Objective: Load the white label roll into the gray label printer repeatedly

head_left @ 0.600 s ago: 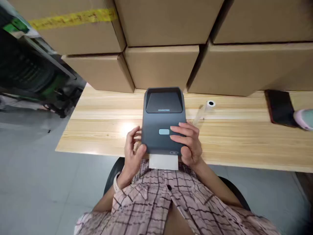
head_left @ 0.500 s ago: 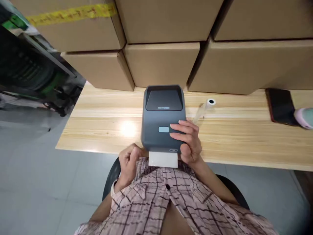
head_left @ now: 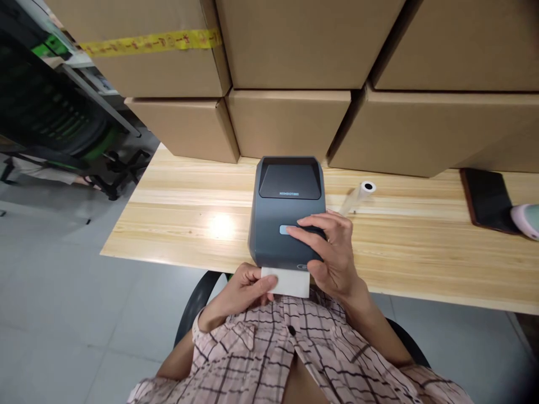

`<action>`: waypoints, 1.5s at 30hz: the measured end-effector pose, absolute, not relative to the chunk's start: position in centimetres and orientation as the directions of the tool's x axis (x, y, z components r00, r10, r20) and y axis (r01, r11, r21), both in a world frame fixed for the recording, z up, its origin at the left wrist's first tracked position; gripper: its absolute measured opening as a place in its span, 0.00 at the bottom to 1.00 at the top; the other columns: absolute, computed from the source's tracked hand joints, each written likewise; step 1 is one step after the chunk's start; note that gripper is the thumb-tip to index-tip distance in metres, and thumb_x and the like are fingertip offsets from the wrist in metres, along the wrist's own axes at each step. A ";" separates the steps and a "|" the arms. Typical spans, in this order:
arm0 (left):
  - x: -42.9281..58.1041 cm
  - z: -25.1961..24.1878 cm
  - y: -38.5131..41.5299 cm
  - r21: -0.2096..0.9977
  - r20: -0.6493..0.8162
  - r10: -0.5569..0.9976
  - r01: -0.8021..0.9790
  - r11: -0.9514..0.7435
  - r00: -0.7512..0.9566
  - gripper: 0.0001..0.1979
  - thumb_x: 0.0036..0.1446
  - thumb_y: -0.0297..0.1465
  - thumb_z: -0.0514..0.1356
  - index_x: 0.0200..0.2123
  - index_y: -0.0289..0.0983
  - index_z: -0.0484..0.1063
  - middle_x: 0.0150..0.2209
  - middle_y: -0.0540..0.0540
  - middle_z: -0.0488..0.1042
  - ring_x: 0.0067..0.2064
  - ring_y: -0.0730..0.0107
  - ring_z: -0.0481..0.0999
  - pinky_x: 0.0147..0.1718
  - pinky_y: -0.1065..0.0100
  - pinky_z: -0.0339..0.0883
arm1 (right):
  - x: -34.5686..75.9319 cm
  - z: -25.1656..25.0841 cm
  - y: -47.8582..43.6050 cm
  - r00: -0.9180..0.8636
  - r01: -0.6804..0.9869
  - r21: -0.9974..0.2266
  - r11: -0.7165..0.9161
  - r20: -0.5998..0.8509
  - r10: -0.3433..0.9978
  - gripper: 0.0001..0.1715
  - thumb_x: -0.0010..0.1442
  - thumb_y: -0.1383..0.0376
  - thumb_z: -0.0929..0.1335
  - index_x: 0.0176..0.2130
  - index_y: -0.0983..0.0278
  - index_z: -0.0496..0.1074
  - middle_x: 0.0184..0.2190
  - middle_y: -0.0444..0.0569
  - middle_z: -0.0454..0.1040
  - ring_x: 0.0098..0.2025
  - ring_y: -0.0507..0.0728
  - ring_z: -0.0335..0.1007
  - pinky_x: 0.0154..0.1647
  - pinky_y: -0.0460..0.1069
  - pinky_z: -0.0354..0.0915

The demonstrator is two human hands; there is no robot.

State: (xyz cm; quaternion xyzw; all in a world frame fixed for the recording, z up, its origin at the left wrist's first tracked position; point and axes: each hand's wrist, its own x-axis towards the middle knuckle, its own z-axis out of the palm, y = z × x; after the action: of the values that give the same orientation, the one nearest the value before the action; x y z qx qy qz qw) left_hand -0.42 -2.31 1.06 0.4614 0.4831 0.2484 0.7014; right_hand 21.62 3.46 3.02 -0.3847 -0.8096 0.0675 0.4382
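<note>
With your left hand (head_left: 249, 287) pinching the paper (head_left: 293, 283) at the near table edge (head_left: 168, 258), hold it level, right hand (head_left: 338, 252), fingers apart, resting on the printer (head_left: 269, 244).

I have the printer (head_left: 272, 216) on the counter (head_left: 421, 252), near its front edge, with boxes (head_left: 288, 126) stacked behind. Paper (head_left: 295, 285) juts from the printer's front, its left end between the left hand's (head_left: 248, 287) thumb and fingers. The right hand (head_left: 339, 249) lies over the printer's right side; rightward I see a roll (head_left: 357, 198), then a phone (head_left: 488, 199).
</note>
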 end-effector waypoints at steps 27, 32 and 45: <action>-0.6 -1.9 -0.7 0.883 0.323 0.944 0.339 -0.325 0.064 0.40 0.67 0.51 0.55 0.75 0.46 0.45 0.78 0.42 0.40 0.78 0.44 0.32 0.74 0.43 0.39 | 23.3 -2.3 0.1 -0.144 0.347 -0.846 0.405 0.379 0.914 0.43 0.70 0.38 0.56 0.75 0.52 0.48 0.77 0.49 0.48 0.77 0.68 0.42 0.75 0.72 0.45; -1.1 -0.2 0.4 0.863 0.378 0.921 0.324 -0.388 0.097 0.40 0.68 0.56 0.47 0.75 0.45 0.47 0.78 0.44 0.43 0.78 0.46 0.34 0.75 0.42 0.34 | 24.3 0.0 0.9 -0.197 0.340 -0.840 0.422 0.375 0.906 0.44 0.70 0.38 0.53 0.75 0.53 0.48 0.76 0.50 0.49 0.77 0.69 0.45 0.74 0.71 0.52; -2.2 2.3 15.1 0.964 0.245 0.962 0.075 -0.255 0.117 0.41 0.61 0.44 0.66 0.72 0.43 0.55 0.75 0.39 0.53 0.76 0.48 0.51 0.72 0.47 0.50 | 21.1 8.2 16.5 -0.127 0.609 -0.545 0.577 0.651 0.749 0.43 0.75 0.52 0.52 0.73 0.52 0.16 0.78 0.51 0.38 0.78 0.64 0.41 0.74 0.68 0.51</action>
State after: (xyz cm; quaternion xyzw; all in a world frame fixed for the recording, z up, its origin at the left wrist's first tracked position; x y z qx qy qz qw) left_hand -2.18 15.11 2.35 0.6070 0.4275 0.5089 0.4358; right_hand 21.14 16.51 8.17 -0.4542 -0.7472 0.0729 0.4796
